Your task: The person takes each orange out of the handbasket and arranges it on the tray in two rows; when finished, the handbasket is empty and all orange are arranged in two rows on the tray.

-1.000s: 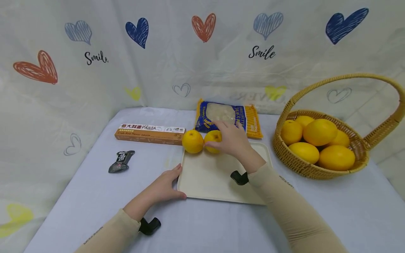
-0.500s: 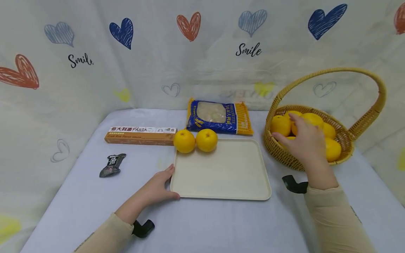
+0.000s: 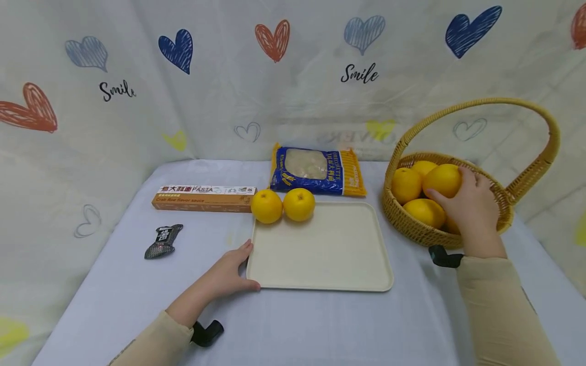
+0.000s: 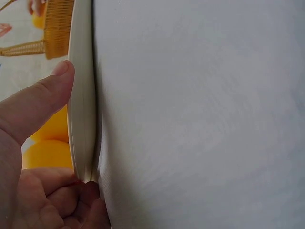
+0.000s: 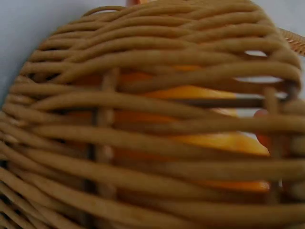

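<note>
Two yellow-orange oranges [image 3: 299,204] rest side by side at the far left corner of a cream rectangular tray [image 3: 320,254]. My left hand [image 3: 224,273] holds that tray by its near left corner, thumb on the front edge and fingers along the left side. In the left wrist view, curled fingers [image 4: 59,195] meet the rim. Over on the right, my right hand [image 3: 476,211] reaches into a wicker basket [image 3: 414,229] and grips the top orange [image 3: 442,181] between thumb and fingers. Basket weave fills most of the right wrist view, hiding much of that hand.
Several more oranges [image 3: 405,185] lie in the basket, under its tall arched handle [image 3: 485,101]. Behind the tray is a blue and yellow pasta bag [image 3: 316,170]. A long pasta box [image 3: 203,199] and a small black packet [image 3: 163,242] lie at the left.
My right hand has left the second orange on the tray, moved right into the basket and taken hold of the top orange. The left hand stays at the tray corner.
</note>
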Available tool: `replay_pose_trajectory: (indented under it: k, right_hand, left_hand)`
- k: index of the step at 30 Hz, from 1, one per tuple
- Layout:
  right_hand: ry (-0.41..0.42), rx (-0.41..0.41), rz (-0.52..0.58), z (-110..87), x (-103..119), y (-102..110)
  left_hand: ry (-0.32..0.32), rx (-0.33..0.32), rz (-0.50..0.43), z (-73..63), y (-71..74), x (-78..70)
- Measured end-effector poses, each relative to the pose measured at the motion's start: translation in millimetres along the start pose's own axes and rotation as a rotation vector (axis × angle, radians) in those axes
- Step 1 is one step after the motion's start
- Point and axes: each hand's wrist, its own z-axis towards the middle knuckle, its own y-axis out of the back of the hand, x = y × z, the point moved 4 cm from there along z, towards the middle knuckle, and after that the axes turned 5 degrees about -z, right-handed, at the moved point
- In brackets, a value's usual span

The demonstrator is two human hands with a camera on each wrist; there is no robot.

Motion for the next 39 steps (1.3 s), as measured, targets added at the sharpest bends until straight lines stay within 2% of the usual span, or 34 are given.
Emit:
replay_pose_trajectory:
  k: [3, 6, 13, 19, 27, 32, 36, 39]
  right_hand:
    - [-0.033, 0.038, 0.041, 4.4, -4, -7]
    - [-0.052, 0.033, 0.078, 8.3, -5, -11]
    - [-0.076, -0.016, 0.123, 8.5, -7, -11]
    - [-0.107, -0.114, 0.216, -2.4, -3, -6]
    - [-0.009, -0.142, 0.332, -16.8, 11, 2]
    - [0.025, -0.248, 0.453, -25.5, 20, 2]
    - [0.018, -0.238, 0.514, -33.0, 27, 2]
    - [0.076, -0.224, 0.502, -39.7, 35, 4]
  left_hand:
    - [-0.005, 0.003, 0.000, 0.3, 0.1, -0.5]
    - [-0.002, 0.000, -0.002, 0.1, 0.2, -0.7]
    - [0.011, 0.003, -0.002, -0.6, 1.1, -2.1]
    - [0.012, 0.005, -0.003, -0.6, 1.1, -2.5]
    - [0.010, 0.003, -0.003, -0.2, 0.2, -0.8]
    - [0.011, 0.001, 0.000, -1.1, 0.1, -1.2]
    - [0.013, -0.002, 0.002, -1.7, 0.9, -2.7]
    - [0.010, -0.004, 0.007, -1.8, 1.3, -3.5]
